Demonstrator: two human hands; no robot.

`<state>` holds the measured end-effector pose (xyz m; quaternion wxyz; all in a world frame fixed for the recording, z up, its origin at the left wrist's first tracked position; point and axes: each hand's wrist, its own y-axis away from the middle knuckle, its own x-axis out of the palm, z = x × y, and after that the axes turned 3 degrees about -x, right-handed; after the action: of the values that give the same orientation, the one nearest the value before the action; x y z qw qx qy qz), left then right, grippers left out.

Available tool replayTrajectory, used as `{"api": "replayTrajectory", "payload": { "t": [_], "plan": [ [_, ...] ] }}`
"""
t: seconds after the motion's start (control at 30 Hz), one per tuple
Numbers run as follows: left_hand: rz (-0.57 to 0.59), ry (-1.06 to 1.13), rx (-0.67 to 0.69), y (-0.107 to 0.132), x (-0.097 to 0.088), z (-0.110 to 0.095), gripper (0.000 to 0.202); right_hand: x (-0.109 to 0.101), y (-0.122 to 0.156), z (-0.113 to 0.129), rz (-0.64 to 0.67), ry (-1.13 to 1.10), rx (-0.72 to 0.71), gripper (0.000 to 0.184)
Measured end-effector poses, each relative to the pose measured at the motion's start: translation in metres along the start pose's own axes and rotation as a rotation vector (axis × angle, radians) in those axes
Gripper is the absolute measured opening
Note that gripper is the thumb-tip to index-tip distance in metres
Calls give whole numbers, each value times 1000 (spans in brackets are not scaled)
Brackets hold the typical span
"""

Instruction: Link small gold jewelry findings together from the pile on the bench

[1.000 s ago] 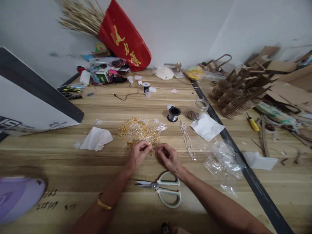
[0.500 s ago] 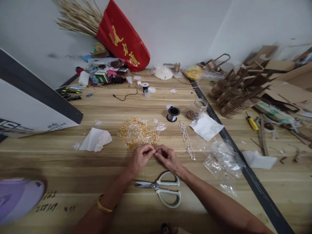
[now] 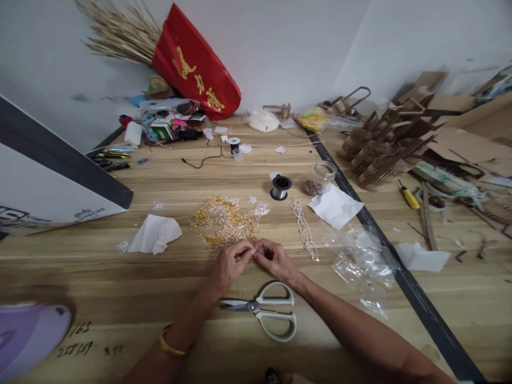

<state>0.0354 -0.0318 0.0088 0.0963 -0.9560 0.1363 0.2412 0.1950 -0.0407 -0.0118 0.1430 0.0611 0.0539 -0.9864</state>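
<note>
My left hand [image 3: 231,262] and my right hand [image 3: 275,260] meet fingertip to fingertip over the wooden table. Both are closed in a pinch; what lies between the fingers is too small to name. Just beyond them spreads a tangled heap of gold and silver beaded chains [image 3: 224,221], with thin silver pins [image 3: 261,209] at its right side. Nearer to me lie scissors [image 3: 264,308] with pale green handles, blades parted and pointing left. A silver chain [image 3: 305,232] is stretched out to the right of my hands.
A black wire spool [image 3: 281,188] and a clear jar [image 3: 320,178] of small beads stand farther back. White paper [image 3: 155,234] lies left, clear plastic bags [image 3: 362,258] right. Small woven baskets [image 3: 372,160] crowd the far right. A white box [image 3: 52,181] rises at the left.
The view has shifted slightly, moving the background things a little left. My hands keep their pinch at nearly the same spot, fingertips still together.
</note>
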Motion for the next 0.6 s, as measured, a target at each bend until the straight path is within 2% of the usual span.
{"api": "replayTrajectory", "payload": {
  "t": [0.1, 0.33, 0.47, 0.6],
  "plan": [
    [-10, 57, -54, 0, 0, 0, 13, -1, 0, 2, -6, -6, -2, 31],
    [67, 406, -267, -5, 0, 7, 17, -2, 0, -1, -38, -68, -30, 30],
    [71, 411, -302, -6, -1, 8, 15, -2, 0, -3, -47, -100, -41, 28],
    [30, 354, -266, -4, 1, 6, 9, -3, 1, -4, -52, -113, -46, 27]
  ]
}}
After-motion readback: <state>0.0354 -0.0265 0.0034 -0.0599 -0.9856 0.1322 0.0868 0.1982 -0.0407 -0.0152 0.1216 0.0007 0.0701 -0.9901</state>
